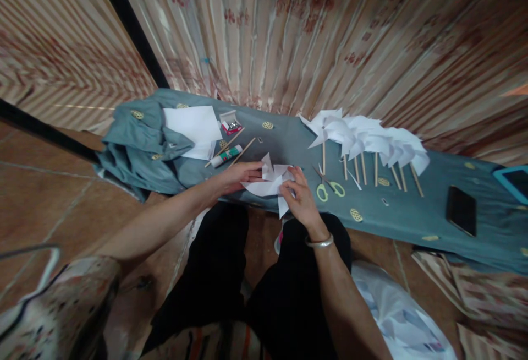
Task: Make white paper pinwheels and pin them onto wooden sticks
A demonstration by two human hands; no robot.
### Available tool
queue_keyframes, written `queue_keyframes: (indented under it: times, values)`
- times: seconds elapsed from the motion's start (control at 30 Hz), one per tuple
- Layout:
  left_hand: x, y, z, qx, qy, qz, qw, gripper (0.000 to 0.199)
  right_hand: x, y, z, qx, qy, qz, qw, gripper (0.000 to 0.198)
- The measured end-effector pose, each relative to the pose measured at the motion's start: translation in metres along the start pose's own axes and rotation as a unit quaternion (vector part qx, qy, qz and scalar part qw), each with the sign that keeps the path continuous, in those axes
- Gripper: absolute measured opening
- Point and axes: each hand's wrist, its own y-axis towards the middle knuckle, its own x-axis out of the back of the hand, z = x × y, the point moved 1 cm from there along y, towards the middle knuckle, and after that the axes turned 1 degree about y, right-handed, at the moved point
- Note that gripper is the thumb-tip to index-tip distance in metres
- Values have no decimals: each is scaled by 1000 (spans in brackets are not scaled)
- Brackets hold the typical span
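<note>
Between my two hands is a white paper pinwheel point(268, 187) with its cut blades folded and sticking out, near the front edge of the cloth-covered table point(284, 134). My left hand point(243, 176) grips its left side, fingers reaching behind the paper. On the right side, my right hand point(297, 195) pinches the paper with thumb and fingers. Just right of that hand lie scissors point(329, 186) with green handles, blades partly apart. Beyond my left hand are a glue stick point(226, 156) and wooden sticks point(242, 152).
Several finished paper pinwheels point(363, 134) on sticks lie in a row at the right. A stack of white paper point(193, 129) and a small open box of pins point(231, 123) are at the left. A phone point(461, 210) rests at the right; a plastic bag point(400, 310) is on the floor.
</note>
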Motion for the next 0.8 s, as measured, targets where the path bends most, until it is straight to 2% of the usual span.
queue_keyframes:
  times: [0.07, 0.23, 0.4, 0.5, 0.6, 0.8]
  values:
    - [-3, 7, -3, 0, 57, 13, 998, 27, 0, 0, 2, 7, -4, 6, 1000, 25]
    - [-12, 19, -14, -12, 195, -14, 981, 23, 1, 0, 7, 25, -4, 13, 1000, 25]
    - [-17, 25, -23, -26, 261, -30, 964, 17, 6, -1, 12, 26, -17, -4, 1000, 24]
    - [-18, 26, -23, -50, 232, -50, 970, 15, 9, -1, 14, 29, -24, -28, 999, 23]
    - [-19, 22, -20, -72, 142, -60, 985, 21, 11, 0, 12, 33, -21, -57, 998, 20]
    - [-24, 5, -4, -92, 39, -59, 993, 24, 12, 2, 10, 18, -24, -96, 995, 18]
